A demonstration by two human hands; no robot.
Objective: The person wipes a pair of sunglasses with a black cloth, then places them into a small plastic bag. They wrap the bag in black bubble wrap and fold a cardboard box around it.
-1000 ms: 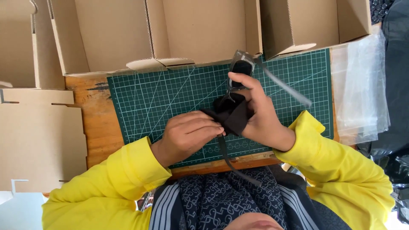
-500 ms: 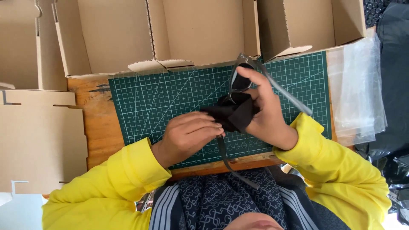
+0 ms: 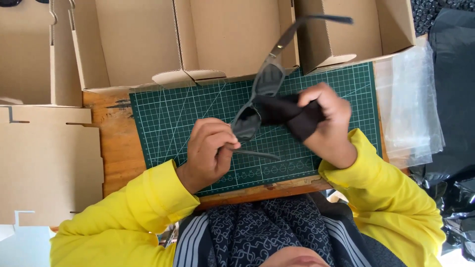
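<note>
A pair of dark sunglasses (image 3: 267, 81) is held up over the green cutting mat (image 3: 168, 123), its arms unfolded. My left hand (image 3: 210, 151) pinches the lower corner of the frame, near one lens. My right hand (image 3: 329, 126) grips a black cloth (image 3: 287, 113) and presses it against the glasses between the two lenses. One arm of the glasses points up toward the cardboard boxes, the other lies low over the mat. Both sleeves are yellow.
Open cardboard boxes (image 3: 138, 44) line the far side of the wooden table (image 3: 114, 153). Flat cardboard blanks (image 3: 47, 168) lie at the left. A stack of clear plastic bags (image 3: 410, 109) sits at the right, with dark plastic bags (image 3: 455, 74) beyond it.
The glasses, earlier bunched in the cloth between both hands, are now unfolded and raised. My left hand has taken the frame corner and my right hand has shifted right with the cloth.
</note>
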